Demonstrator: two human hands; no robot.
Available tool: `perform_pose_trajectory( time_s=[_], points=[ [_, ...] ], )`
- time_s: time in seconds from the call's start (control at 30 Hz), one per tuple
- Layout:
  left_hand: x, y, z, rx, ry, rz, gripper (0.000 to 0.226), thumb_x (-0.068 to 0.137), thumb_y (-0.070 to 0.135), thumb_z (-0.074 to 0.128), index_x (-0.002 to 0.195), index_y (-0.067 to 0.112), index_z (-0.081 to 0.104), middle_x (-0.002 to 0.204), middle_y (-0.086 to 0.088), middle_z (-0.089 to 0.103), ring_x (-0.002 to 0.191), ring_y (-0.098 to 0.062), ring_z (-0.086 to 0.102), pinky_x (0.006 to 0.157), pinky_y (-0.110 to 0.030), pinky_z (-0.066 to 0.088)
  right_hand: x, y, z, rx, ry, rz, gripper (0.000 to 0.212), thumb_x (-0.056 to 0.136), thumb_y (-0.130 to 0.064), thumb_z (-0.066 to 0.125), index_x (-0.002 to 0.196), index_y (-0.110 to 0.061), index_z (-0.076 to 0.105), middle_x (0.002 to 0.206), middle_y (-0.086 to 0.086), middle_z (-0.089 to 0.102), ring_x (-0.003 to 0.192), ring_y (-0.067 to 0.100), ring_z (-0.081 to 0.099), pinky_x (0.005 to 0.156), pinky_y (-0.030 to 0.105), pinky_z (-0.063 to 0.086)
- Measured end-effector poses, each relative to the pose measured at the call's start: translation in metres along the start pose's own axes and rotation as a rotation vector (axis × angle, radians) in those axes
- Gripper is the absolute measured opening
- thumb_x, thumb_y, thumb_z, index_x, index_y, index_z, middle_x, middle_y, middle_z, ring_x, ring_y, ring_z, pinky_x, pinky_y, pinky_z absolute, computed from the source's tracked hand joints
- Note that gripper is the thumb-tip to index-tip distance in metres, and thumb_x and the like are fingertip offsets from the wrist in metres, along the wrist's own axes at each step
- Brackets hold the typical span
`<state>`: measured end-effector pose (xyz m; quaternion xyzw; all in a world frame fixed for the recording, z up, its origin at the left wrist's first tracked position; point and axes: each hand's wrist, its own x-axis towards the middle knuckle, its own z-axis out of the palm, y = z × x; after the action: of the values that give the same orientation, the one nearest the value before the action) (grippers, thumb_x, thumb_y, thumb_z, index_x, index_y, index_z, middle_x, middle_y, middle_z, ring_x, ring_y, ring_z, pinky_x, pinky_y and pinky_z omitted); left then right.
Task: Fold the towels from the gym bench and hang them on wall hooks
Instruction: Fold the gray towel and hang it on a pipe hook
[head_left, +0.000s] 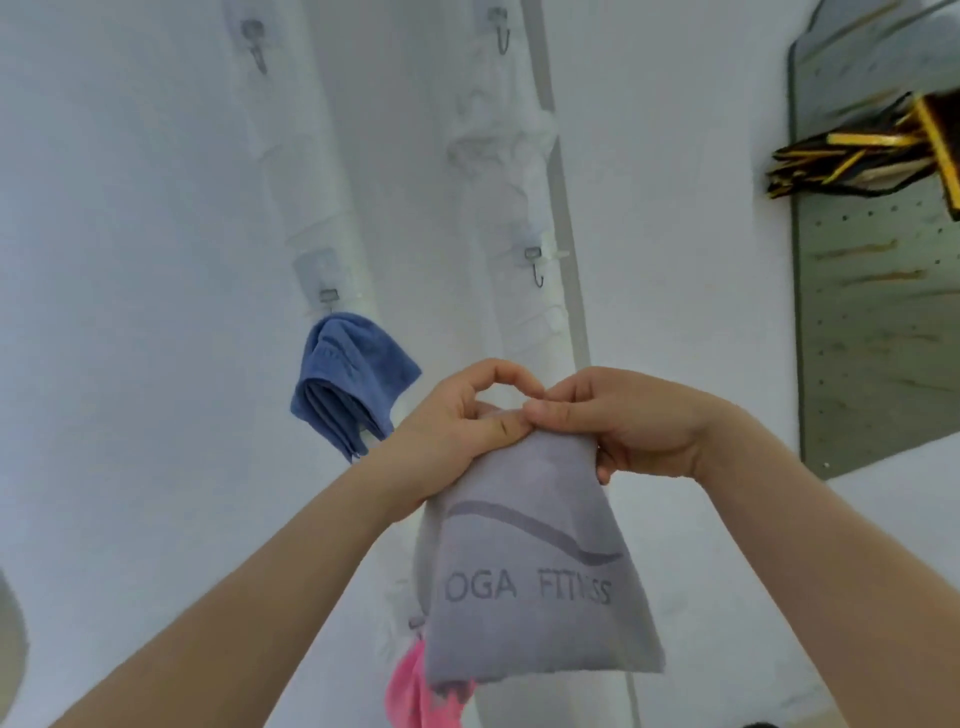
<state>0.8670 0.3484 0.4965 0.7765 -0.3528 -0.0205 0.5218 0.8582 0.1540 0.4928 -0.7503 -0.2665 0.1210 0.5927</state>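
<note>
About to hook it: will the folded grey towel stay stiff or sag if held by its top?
Probably floppy: the grey towel hangs limp from the left hand and right hand gripping its top. Likely light: a pinch carries it. Folds may splay like the blue towel.

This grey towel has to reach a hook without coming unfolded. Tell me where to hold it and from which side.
Take the grey towel at its narrow top end, from either side, as the left hand and right hand pinch it now. It hangs folded with its bulk below, so a top grip likely keeps the layers together near the empty hook.
</note>
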Motion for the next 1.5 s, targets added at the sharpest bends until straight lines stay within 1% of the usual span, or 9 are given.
perform_pose_trajectory(
  time_s=[0.17,0.27,0.43,0.6,0.73,0.83,1.13,1.37,1.5],
  points=[
    [0.023,0.016,-0.063,0.191,0.035,-0.106,0.042,0.072,0.048,0.063,0.089,0.01,0.073,0.084,-0.015,0.069,0.078,-0.021,0.061,0.073,-0.031,0.049,0.058,-0.023,-0.011,0.043,-0.043,-0.104,0.032,0.081,-0.036,0.064,0.092,-0.008,0.073,0.081,0.002,0.068,0.071,0.011,0.063,0.06,0.021,0.053],
    [0.035,0.027,-0.108,0.186,0.075,-0.083,0.048,0.077,0.048,0.059,0.093,0.005,0.073,0.093,-0.017,0.072,0.081,-0.02,0.066,0.074,-0.028,0.053,0.103,-0.046,-0.012,0.101,-0.059,-0.143,0.043,0.084,-0.036,0.063,0.111,-0.003,0.068,0.105,0.013,0.067,0.094,0.023,0.063,0.077,0.034,0.056],
    [0.052,0.027,-0.182,0.012,0.173,0.054,0.047,0.087,0.042,0.056,0.1,-0.003,0.063,0.101,-0.022,0.063,0.092,-0.03,0.058,0.087,-0.044,0.048,0.166,-0.099,-0.006,0.006,0.019,-0.247,0.046,0.081,-0.04,0.067,0.108,-0.004,0.069,0.093,0.01,0.064,0.082,0.019,0.061,0.067,0.032,0.053],
    [0.064,0.039,-0.238,-0.031,0.151,0.181,0.018,0.087,0.023,0.051,0.091,0.015,0.065,0.084,-0.01,0.068,0.072,-0.018,0.063,0.062,-0.026,0.052,0.21,-0.163,-0.012,-0.179,0.111,-0.405,0.022,0.095,-0.025,0.053,0.087,-0.012,0.069,0.077,-0.001,0.064,0.075,0.011,0.059,0.074,0.029,0.052],
    [0.089,0.067,-0.281,-0.002,0.306,0.33,0.022,0.097,0.012,0.046,0.104,0.025,0.062,0.086,-0.012,0.07,0.069,-0.022,0.066,0.06,-0.029,0.055,0.253,-0.197,-0.015,-0.1,0.226,-0.503,0.027,0.098,-0.025,0.05,0.104,-0.006,0.068,0.086,0.006,0.064,0.08,0.018,0.058,0.068,0.028,0.052],
    [0.104,0.079,-0.309,-0.01,0.148,0.363,0.029,0.096,0.003,0.045,0.102,0.025,0.063,0.091,-0.014,0.068,0.075,-0.023,0.065,0.067,-0.031,0.055,0.28,-0.213,-0.023,-0.044,0.3,-0.56,0.032,0.1,-0.024,0.048,0.106,0.001,0.066,0.087,0.013,0.062,0.077,0.023,0.057,0.068,0.031,0.051],
    [0.155,0.14,-0.385,0.516,0.542,0.519,0.033,0.095,0.001,0.05,0.092,0.023,0.075,0.099,-0.003,0.073,0.096,-0.018,0.067,0.089,-0.031,0.053,0.332,-0.29,-0.032,-0.148,0.611,-0.704,0.039,0.097,-0.027,0.053,0.106,0.009,0.065,0.099,0.023,0.067,0.083,0.027,0.061,0.081,0.04,0.053],
    [0.193,0.165,-0.421,0.775,0.644,0.53,0.031,0.09,0.003,0.056,0.092,0.026,0.077,0.101,0.007,0.071,0.1,-0.009,0.062,0.093,-0.022,0.047,0.362,-0.317,-0.055,0.009,0.573,-0.815,0.005,0.083,-0.014,0.072,0.086,-0.013,0.068,0.069,0.0,0.061,0.057,0.012,0.052,0.048,0.022,0.041],
    [0.207,0.129,-0.438,0.862,0.755,0.57,0.029,0.089,0.009,0.059,0.092,0.033,0.075,0.108,0.009,0.07,0.106,-0.009,0.059,0.098,-0.025,0.043,0.396,-0.303,-0.052,-0.217,0.802,-0.851,0.008,0.08,-0.013,0.073,0.077,-0.019,0.074,0.077,0.001,0.07,0.072,0.013,0.062,0.069,0.025,0.051]
  ],
)
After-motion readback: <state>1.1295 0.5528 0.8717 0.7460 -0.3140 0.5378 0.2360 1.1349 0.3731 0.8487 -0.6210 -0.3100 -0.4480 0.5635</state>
